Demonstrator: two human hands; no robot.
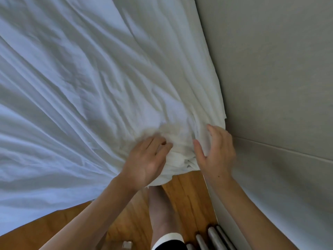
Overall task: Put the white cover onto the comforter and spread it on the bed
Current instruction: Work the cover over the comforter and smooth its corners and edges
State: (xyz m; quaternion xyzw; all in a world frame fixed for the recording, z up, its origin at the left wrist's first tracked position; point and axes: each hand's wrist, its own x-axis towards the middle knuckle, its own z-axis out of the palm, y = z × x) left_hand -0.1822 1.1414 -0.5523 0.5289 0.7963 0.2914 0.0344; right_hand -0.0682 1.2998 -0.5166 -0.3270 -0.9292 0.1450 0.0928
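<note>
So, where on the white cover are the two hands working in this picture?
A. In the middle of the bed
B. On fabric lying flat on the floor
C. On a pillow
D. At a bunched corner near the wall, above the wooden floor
D: the left hand and the right hand are both on the gathered corner of the white cover, beside the wall and over the wooden floor.
</note>
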